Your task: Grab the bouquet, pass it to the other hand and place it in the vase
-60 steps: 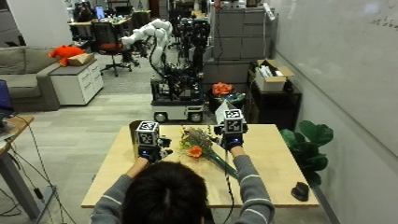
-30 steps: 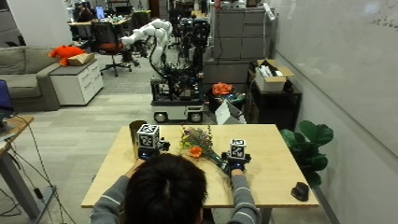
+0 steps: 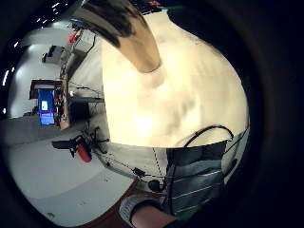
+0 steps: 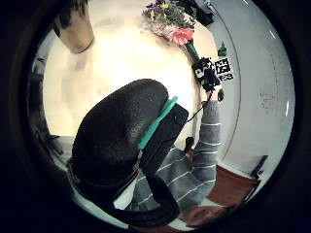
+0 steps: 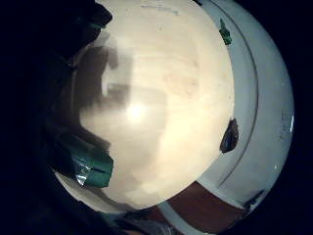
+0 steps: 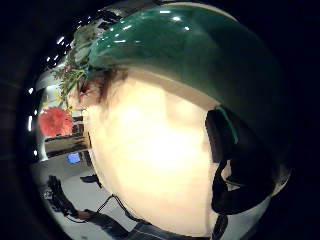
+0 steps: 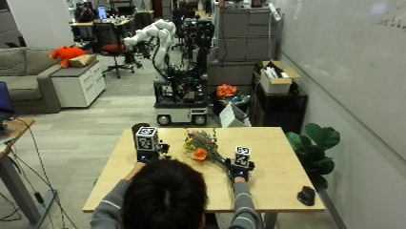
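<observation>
Right hand low over worktop, fingers wrapped round bouquet stem. Left hand beside vase; finger state unclear.

Light wood counter on a grey floor. White wall along the right side, potted green plant at its foot. Small black object near the counter's right front corner. Behind: dark cabinet with an open cardboard box on top, grey sofa, white drawer unit carrying an orange plush toy, office chair, tall grey storage cabinets. Another desk's edge at far left.
</observation>
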{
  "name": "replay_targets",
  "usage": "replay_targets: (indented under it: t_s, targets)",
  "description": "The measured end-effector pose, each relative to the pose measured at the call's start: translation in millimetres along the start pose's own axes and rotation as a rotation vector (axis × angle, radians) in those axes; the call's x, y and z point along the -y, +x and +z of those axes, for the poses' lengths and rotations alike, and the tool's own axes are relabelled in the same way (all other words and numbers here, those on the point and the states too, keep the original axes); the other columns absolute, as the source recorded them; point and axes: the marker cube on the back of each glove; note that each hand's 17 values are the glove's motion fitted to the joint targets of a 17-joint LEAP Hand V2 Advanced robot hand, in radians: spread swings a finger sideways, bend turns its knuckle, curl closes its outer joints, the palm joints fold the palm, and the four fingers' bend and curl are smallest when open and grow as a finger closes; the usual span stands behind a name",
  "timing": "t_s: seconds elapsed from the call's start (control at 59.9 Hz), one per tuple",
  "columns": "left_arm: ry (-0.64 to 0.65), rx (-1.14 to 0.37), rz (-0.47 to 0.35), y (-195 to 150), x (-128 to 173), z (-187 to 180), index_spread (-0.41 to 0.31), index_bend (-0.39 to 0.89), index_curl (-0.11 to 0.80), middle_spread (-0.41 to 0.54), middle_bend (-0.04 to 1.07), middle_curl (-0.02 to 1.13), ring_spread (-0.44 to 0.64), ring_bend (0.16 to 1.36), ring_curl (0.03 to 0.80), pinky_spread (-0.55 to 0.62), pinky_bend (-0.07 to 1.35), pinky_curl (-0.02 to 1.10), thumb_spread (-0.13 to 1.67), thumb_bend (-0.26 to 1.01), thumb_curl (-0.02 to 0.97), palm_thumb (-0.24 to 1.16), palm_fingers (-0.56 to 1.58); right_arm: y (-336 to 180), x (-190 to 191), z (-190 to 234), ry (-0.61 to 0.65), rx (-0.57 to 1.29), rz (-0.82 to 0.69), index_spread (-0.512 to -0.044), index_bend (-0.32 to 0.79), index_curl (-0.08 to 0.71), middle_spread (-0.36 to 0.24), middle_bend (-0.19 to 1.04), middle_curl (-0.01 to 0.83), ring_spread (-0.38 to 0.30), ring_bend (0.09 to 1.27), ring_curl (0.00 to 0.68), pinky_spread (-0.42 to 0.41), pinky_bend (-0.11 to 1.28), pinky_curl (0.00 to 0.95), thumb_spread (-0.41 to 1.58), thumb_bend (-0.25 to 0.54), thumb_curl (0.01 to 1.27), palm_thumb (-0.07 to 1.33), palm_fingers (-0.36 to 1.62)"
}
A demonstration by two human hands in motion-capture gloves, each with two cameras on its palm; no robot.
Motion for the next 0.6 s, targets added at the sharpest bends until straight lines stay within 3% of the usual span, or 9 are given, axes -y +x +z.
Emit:
replay_targets:
  t_s: [0.184, 0.267, 0.351, 0.434, 0.484, 0.501, 0.535, 0.601]
  targets:
    - [-0.023, -0.003, -0.015, -1, -2, 1, 0.016, 0.09, 0.126, 0.343, 0.22, 0.33, 0.35, 0.74, 0.283, 0.42, 0.65, 0.35, 1.07, -0.02, 0.276, 0.02, -0.04, 3, 6, -2, 0.063, 0.020, 0.050, -0.191, 0.66, 0.445, -0.073, 0.13, 0.270, -0.034, 0.27, 0.267, 0.175, 0.35, 0.310, 1.26, 0.134, 0.33, 0.73, 0.49]
    - [-0.011, -0.014, 0.010, -3, 9, 8, 0.016, 0.09, 0.125, 0.343, 0.22, 0.33, 0.35, 0.74, 0.281, 0.42, 0.65, 0.34, 1.07, -0.02, 0.276, 0.02, -0.04, -7, -9, 1, -0.086, 0.080, -0.116, -0.187, 0.63, 0.449, -0.066, 0.15, 0.270, -0.035, 0.28, 0.278, 0.173, 0.34, 0.312, 1.27, 0.121, 0.32, 0.75, 0.53]
    - [0.008, 0.004, 0.006, -4, 10, 6, 0.015, 0.09, 0.125, 0.343, 0.22, 0.33, 0.35, 0.74, 0.280, 0.42, 0.65, 0.34, 1.07, -0.02, 0.276, 0.02, -0.04, -6, 9, -6, 0.144, 0.025, 0.030, -0.189, 0.55, 0.438, -0.054, 0.18, 0.282, -0.053, 0.34, 0.295, 0.148, 0.32, 0.309, 1.28, 0.130, 0.33, 0.80, 0.66]
    - [0.030, -0.001, -0.002, -2, 6, 1, 0.011, 0.11, 0.134, 0.343, 0.21, 0.33, 0.35, 0.74, 0.279, 0.42, 0.65, 0.34, 1.07, -0.02, 0.275, 0.02, -0.03, -5, 7, -15, 0.211, -0.070, 0.086, -0.197, 0.42, 0.419, -0.055, 0.26, 0.326, -0.089, 0.40, 0.322, 0.079, 0.30, 0.308, 1.28, 0.146, 0.34, 0.87, 0.88]
    - [0.021, -0.003, -0.004, -1, 4, 0, 0.010, 0.12, 0.142, 0.339, 0.20, 0.33, 0.35, 0.73, 0.278, 0.41, 0.64, 0.34, 1.08, -0.02, 0.275, 0.02, -0.01, -3, 3, -23, 0.214, -0.127, 0.111, -0.206, 0.26, 0.380, -0.082, 0.30, 0.350, -0.128, 0.48, 0.343, -0.047, 0.38, 0.325, 1.27, 0.158, 0.35, 0.92, 1.16]
    - [0.019, -0.002, -0.003, -2, 6, 1, 0.010, 0.12, 0.143, 0.338, 0.20, 0.33, 0.35, 0.73, 0.278, 0.41, 0.64, 0.34, 1.08, -0.02, 0.275, 0.02, -0.01, -2, 2, -24, 0.208, -0.143, 0.121, -0.207, 0.24, 0.388, -0.085, 0.30, 0.355, -0.134, 0.48, 0.349, -0.066, 0.39, 0.329, 1.26, 0.157, 0.35, 0.92, 1.16]
    - [0.016, -0.002, 0.002, -3, 10, 4, 0.009, 0.12, 0.147, 0.335, 0.20, 0.33, 0.34, 0.73, 0.278, 0.40, 0.64, 0.34, 1.08, -0.02, 0.276, 0.03, 0.00, -2, 4, -26, 0.218, -0.146, 0.116, -0.212, 0.14, 0.378, -0.111, 0.37, 0.390, -0.159, 0.57, 0.394, -0.156, 0.47, 0.368, 1.25, 0.158, 0.36, 0.95, 1.34]
    - [0.010, -0.005, 0.000, -2, 8, 1, 0.008, 0.12, 0.154, 0.328, 0.20, 0.33, 0.34, 0.73, 0.276, 0.40, 0.64, 0.34, 1.09, -0.02, 0.276, 0.03, 0.01, -10, 11, -31, 0.290, -0.099, 0.080, -0.218, 0.09, 0.358, -0.138, 0.48, 0.440, -0.186, 0.71, 0.453, -0.214, 0.56, 0.413, 1.23, 0.145, 0.36, 0.96, 1.42]
